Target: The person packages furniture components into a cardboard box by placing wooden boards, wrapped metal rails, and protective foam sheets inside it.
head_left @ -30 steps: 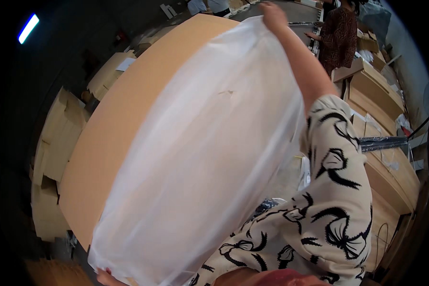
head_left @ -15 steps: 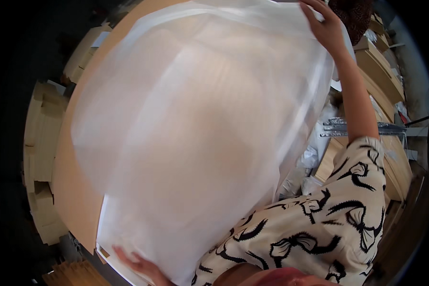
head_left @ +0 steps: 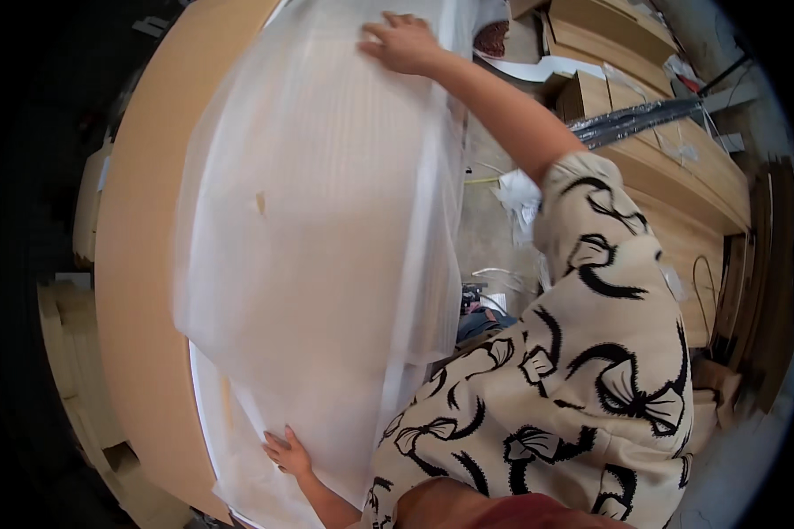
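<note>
A thin translucent white sheet (head_left: 318, 229) is draped over a long board, and wood tone shows through it. Its right side hangs past the board's long edge in loose folds. My left hand (head_left: 288, 452) lies on the sheet near the bottom, fingers spread, holding nothing. Stretched out to the far end, my right hand (head_left: 403, 44) rests on the sheet with its fingers apart. Under the sheet's left side lies a larger tan wooden panel (head_left: 146, 247), with a white edge showing at the lower left. A small tan fleck (head_left: 260, 203) shows on or through the sheet.
Stacked wooden boards (head_left: 644, 167) stand on the right, crossed by a dark plastic-wrapped bundle (head_left: 635, 122). Crumpled clear plastic (head_left: 520, 198) lies on the floor beside the board. More stacked boards (head_left: 84, 370) sit at the left. Something dark and patterned (head_left: 492, 39) shows at the far end.
The sheet has settled flatter and narrower over the board. My right hand has come leftward onto it, and my left hand has shifted right and up. The view has turned.
</note>
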`<state>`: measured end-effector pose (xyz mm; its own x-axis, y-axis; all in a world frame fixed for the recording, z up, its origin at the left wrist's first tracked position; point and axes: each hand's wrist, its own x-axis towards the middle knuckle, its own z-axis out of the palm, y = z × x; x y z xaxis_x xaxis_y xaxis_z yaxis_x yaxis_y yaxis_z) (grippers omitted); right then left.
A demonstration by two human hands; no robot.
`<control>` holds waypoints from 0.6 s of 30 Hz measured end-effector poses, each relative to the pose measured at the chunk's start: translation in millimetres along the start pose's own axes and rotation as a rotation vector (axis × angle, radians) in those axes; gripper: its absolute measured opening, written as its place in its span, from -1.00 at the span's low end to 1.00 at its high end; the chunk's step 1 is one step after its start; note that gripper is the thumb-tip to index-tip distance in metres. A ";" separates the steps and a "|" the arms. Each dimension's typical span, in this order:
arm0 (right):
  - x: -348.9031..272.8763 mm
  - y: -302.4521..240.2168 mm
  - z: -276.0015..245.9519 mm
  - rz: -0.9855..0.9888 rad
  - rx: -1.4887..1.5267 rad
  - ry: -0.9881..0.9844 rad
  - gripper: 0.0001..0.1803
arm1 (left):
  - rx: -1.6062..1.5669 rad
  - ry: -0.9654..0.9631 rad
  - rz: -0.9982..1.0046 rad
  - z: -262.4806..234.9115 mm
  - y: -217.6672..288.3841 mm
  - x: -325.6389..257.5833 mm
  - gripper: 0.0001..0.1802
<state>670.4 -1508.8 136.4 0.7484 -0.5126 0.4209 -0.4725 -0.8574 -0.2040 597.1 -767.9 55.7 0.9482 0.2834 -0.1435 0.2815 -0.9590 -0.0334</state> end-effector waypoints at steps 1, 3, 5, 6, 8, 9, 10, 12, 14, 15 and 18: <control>-8.1 5.8 26.6 -0.008 0.001 0.058 -0.45 | 0.024 -0.020 0.009 3.1 -6.7 -12.6 -0.17; -11.9 4.6 43.7 0.047 -0.067 -0.218 -0.40 | 0.009 -0.054 -0.079 -3.8 -9.9 -5.6 -0.18; -14.8 10.0 53.6 0.093 -0.111 -0.404 -0.38 | -0.009 -0.073 -0.084 -4.8 -13.2 -5.0 -0.18; -17.4 17.1 55.8 0.177 -0.200 -0.532 -0.35 | -0.035 -0.100 -0.090 -4.4 -14.9 -4.9 -0.18; -18.1 18.6 60.9 0.264 -0.272 -0.665 -0.32 | -0.036 -0.093 -0.042 -4.2 -25.2 -2.9 -0.18; -16.0 19.2 60.3 0.274 -0.165 -0.616 -0.31 | -0.047 -0.096 0.009 -3.7 -30.4 0.6 -0.18; -14.4 20.8 61.3 0.283 -0.062 -0.564 -0.29 | -0.041 -0.088 0.013 1.4 -36.1 6.6 -0.18; -13.5 12.9 61.0 0.269 -0.116 -0.605 -0.33 | -0.226 0.050 0.280 2.4 -46.0 18.3 -0.21; -12.1 5.4 64.9 0.259 -0.175 -0.651 -0.35 | -0.539 0.000 0.322 5.5 -6.1 10.4 -0.23; -10.0 0.7 65.5 0.221 -0.204 -0.658 -0.39 | -0.858 -0.056 0.352 3.5 13.3 9.7 -0.25; -2.9 -17.4 48.1 0.147 -0.060 -0.619 -0.44 | -0.412 -0.027 0.421 18.4 28.2 26.1 -0.28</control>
<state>698.9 -1494.6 96.2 0.7959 -0.5716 -0.1998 -0.6023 -0.7813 -0.1637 627.1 -787.8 32.8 0.9882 -0.1261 -0.0866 -0.0789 -0.9052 0.4177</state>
